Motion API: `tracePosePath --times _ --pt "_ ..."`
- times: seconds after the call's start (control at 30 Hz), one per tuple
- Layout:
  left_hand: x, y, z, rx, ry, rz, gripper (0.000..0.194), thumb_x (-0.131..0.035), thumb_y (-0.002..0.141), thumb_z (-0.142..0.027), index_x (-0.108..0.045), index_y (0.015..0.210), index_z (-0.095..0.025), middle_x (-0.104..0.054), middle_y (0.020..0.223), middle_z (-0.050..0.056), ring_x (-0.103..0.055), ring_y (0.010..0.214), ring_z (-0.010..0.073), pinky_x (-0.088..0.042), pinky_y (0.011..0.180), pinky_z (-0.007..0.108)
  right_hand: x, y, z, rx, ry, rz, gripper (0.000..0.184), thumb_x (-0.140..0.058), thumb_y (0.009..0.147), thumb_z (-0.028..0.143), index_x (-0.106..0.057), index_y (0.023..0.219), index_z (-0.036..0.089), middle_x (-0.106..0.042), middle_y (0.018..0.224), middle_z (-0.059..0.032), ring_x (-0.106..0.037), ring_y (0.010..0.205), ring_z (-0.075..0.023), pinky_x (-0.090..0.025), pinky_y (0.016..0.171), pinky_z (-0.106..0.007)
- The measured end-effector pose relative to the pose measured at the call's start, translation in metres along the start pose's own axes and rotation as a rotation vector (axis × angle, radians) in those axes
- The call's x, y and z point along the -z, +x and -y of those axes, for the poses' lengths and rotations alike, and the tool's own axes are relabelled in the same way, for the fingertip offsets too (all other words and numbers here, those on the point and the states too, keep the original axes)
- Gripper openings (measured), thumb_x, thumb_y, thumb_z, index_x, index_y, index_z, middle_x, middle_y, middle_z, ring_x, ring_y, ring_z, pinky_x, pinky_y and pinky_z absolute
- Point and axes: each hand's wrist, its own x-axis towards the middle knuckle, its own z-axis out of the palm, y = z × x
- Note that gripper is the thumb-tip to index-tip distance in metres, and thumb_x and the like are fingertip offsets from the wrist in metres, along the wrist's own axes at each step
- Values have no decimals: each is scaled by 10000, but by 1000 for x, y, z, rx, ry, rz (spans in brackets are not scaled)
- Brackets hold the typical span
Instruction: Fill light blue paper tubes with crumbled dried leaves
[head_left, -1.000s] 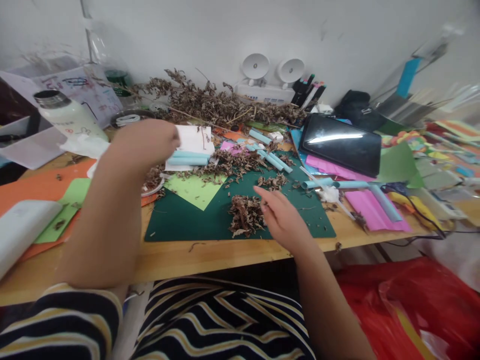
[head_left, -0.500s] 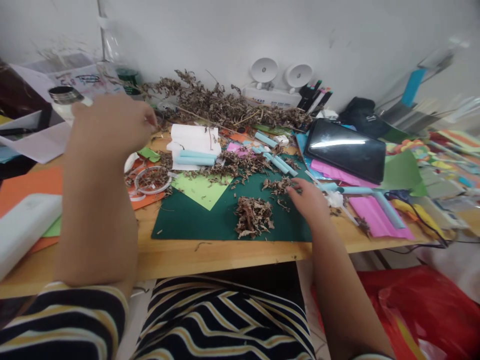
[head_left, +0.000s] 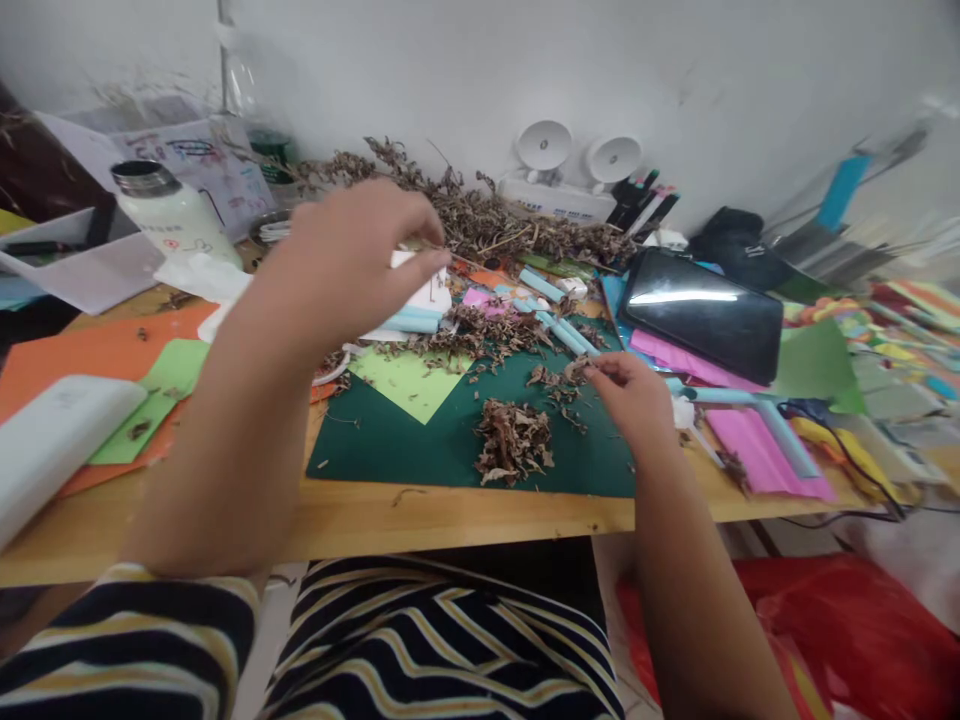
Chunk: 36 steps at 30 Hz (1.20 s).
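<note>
Green mat [head_left: 397, 458] bears dried leaves [head_left: 514, 440] between hands [head_left: 360, 265] [head_left: 636, 400].

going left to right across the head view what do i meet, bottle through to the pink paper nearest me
Bottle, left hand, near leaf pile, right hand, nearest pink paper.

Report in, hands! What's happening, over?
Left grip hovers, contents unclear. Right grip at dried leaves. Brown leaf pile on green mat. Blue tubes near right grip.
</note>
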Motion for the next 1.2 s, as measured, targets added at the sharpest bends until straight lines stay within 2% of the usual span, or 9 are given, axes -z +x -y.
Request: tracePosePath --times 0.07,0.23,0.4,0.5,0.6,0.73,0.9,1.03,1.2 --pt "-11 2 -12 -3 23 36 260 -383 797 -378 -523 926 -200 -547 935 40 -491 851 184 -381 744 334 5 -6 5 -7 173 -51 190 -540 662 341 -570 769 187 -599 695 -8 -515 598 -125 -405 595 -277" --pt "-42 0 -45 41 -20 -4 348 -345 808 -447 -508 932 -165 -547 880 58 -515 859 200 -377 712 312 14 -38 23 45 552 -133 141 -608 631 294 -573 729 199 -559 641 25 -495 566 -97 -407 562 -257" --pt "-71 -14 -76 -237 -400 271 468 -440 719 -550 -469 1023 -195 -580 885 25 -534 753 143 -382 610 227 12 -71 34 36 747 -117 99 -627 634 235 -581 720 215 -562 639 36 -497 553 -75 -403 531 -222" --pt "-86 -19 -86 -292 -577 346 362 -510 722 -418 -486 1003 -191 -599 833 3 -527 673 105 -372 573 196 5 -80 34 -12 868 -110 103 -632 632 223 -586 724 217 -574 649 32 -511 576 -74 -402 539 -216" --pt "-96 -19 -86 -260 -631 307 166 -493 735 -218 -546 890 -188 -608 765 -20 -525 644 82 -369 586 184 -2 -81 33 -79 1031 -101 119 -645 609 216 -587 712 209 -558 617 36 -487 550 -63 -380 518 -210" --pt "-103 -14 -78 -157 -694 360 122 -473 730 -174 -563 812 -184 -606 686 -46 -538 597 58 -383 588 174 -7 -79 33 -195 1262 -105 128 -648 579 215 -567 678 205 -491 497 64 -422 458 -48 -323 449 -198" --pt "-103 -9 -73 -82 -661 441 105 -445 761 -221 -541 762 -179 -595 616 -59 -533 497 45 -374 522 161 -13 -80 30 -288 1351 -108 137 -652 562 217 -554 654 193 -491 486 64 -404 432 -40 -292 422 -186" --pt "-102 -8 -72 -121 -457 411 170 -449 775 -287 -540 688 -174 -566 539 -45 -511 494 77 -323 487 177 -15 -80 27 -326 1354 -102 145 -652 575 258 -551 650 186 -510 498 50 -399 427 -39 -277 413 -183" --pt "-106 -6 -69 -216 -321 338 274 -398 805 -377 -556 710 -174 -596 648 -6 -524 604 118 -323 518 200 -16 -82 26 -314 1377 -68 153 -639 600 297 -539 651 193 -500 499 52 -387 427 -40 -277 418 -187"
